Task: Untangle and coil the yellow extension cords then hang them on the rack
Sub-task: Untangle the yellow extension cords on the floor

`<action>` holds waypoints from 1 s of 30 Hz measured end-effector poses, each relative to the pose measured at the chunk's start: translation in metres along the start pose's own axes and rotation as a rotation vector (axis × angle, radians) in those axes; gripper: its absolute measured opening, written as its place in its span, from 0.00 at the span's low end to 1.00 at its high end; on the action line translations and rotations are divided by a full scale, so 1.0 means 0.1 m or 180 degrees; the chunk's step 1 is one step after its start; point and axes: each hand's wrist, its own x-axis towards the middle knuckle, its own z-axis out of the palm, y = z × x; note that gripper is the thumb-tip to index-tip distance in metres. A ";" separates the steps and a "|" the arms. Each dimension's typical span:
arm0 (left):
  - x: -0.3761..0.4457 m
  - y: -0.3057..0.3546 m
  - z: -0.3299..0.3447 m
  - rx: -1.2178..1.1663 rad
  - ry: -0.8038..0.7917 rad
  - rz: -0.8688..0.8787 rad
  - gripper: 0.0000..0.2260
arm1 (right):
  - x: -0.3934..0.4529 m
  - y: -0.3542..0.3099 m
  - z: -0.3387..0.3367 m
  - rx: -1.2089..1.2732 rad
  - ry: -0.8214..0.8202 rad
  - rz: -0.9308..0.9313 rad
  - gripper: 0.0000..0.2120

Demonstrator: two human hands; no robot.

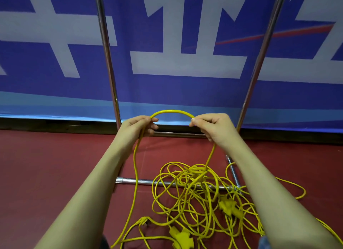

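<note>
A length of yellow cord [174, 112] was held up between both hands, arched in a smooth hump between them. The left hand [138, 126] was curled around the cord at the left end of the arch, the thumb and fingers closed on it, and from that grip the cord was seen to drop straight down past the left forearm toward the near floor. The right hand [211, 125] was pinching the cord at the right end of the arch between thumb and forefinger, the remaining fingers folded beneath; from there the cord ran down into the tangle.

The tangled pile of yellow cords [196, 196] was spread on the red floor [55, 165] between the forearms, in the near right part of the scene, with loops crossing one another (which strand belonged to which cord could not be told). A yellow plug [143, 222] lay at the near left edge of the pile, one yellow socket block [182, 237] lay nearest of all, and another socket block [229, 208] lay to the right, close to the right forearm.

The metal rack [106, 50] was stood at the far side, its two uprights rising in front of a blue and white banner [185, 67], while part of the pile was draped over its base bar [133, 180].
</note>
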 end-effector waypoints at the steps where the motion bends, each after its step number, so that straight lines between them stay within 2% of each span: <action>1: -0.01 0.00 0.00 0.0016 -0.0027 0.0032 0.11 | 0.01 -0.01 0.00 0.0044 0.0017 0.0016 0.11; 6: -0.05 0.02 0.02 0.0218 -0.0306 -0.0058 0.10 | 0.01 0.09 -0.02 0.0154 -0.0086 0.0274 0.09; 12: -0.14 0.06 0.26 0.0556 -0.0598 0.0026 0.06 | -0.05 0.14 0.05 0.0479 -0.0519 0.0479 0.08; 15: -0.13 0.10 0.31 0.0686 -0.0362 0.0255 0.07 | -0.05 0.14 0.07 0.0810 -0.0654 0.0522 0.09; 18: -0.12 0.14 0.30 0.0321 -0.0197 0.0331 0.06 | -0.07 0.22 0.09 0.1170 -0.0932 0.0771 0.13; 23: -0.11 0.14 0.22 -0.0097 -0.0068 0.0321 0.10 | -0.12 0.49 0.07 0.0919 -0.1234 0.1150 0.17; 26: -0.12 0.15 0.21 -0.0257 -0.0093 0.0338 0.10 | -0.19 0.63 0.07 0.0760 -0.1070 0.1229 0.15; 30: -0.13 0.13 0.22 -0.0360 -0.0105 0.0110 0.09 | -0.20 0.66 0.06 0.0880 -0.0565 0.1083 0.15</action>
